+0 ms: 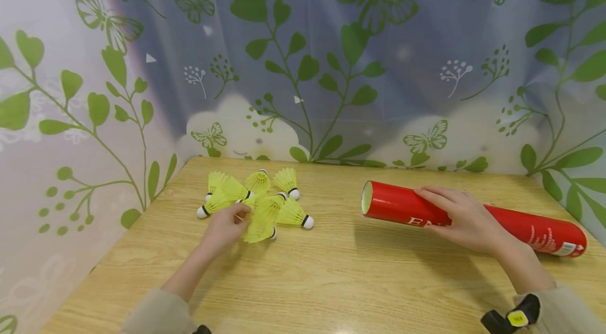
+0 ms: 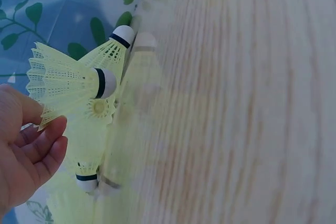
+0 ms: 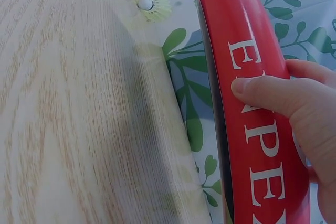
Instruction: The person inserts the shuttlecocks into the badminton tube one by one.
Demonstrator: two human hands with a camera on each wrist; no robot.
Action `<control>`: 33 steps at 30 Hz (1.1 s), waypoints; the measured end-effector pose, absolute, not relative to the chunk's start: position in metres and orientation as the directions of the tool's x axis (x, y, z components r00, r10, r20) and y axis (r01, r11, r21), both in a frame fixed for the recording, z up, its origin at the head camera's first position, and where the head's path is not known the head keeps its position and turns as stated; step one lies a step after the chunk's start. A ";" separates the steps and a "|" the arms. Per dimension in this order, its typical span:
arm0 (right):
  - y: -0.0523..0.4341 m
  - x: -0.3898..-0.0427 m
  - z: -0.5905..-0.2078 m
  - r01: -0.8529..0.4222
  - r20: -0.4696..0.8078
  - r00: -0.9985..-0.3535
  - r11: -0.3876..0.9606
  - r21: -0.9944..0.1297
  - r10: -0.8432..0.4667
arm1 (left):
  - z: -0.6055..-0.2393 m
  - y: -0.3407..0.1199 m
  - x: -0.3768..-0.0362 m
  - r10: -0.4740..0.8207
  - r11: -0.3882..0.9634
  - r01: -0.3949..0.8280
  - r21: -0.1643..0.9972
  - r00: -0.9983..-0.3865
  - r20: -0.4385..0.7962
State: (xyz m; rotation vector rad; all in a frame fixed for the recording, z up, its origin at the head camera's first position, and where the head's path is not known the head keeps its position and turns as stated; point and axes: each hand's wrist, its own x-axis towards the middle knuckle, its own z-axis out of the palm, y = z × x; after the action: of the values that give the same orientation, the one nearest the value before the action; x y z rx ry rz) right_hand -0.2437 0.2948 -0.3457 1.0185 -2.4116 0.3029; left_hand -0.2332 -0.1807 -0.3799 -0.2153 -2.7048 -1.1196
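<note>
A person's left hand (image 1: 226,226) reaches into a cluster of yellow nylon shuttlecocks with white, black-banded cork tips (image 1: 255,202), scattered left of centre in the head view on a light wooden tabletop (image 1: 331,276). In the left wrist view the fingers (image 2: 44,148) are curled loosely together, their tips touching the skirt of one yellow shuttlecock (image 2: 65,82) at the left of the frame — whether they truly pinch it cannot be told. More shuttlecocks lie blurred below and above it.

At right of centre in the head view, the right hand (image 1: 461,218) rests on top of a long red cardboard tube with white lettering (image 1: 473,215), which lies on its side on the table, its open end pointing toward the shuttlecocks and well apart from them. The right wrist view shows the thumb (image 3: 273,95) pressed across the lettering while the other fingers wrap the far side of the tube — a firm grasp.

A curtain printed with green leaves and butterflies (image 1: 303,60) fills the upper half of the head view.
</note>
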 end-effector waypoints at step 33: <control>0.299 -0.245 -0.351 -0.719 0.522 -0.592 0.695 0.003 -0.614 | -0.357 -0.131 -0.252 0.032 0.456 0.257 0.852 -0.961 0.273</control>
State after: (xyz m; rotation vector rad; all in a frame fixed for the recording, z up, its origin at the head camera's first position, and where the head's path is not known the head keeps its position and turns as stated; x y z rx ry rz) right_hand -0.2454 0.2992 -0.3506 1.0243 -2.4117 0.2847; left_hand -0.2524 -0.1306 -0.3571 -0.2509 -2.4870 -1.5131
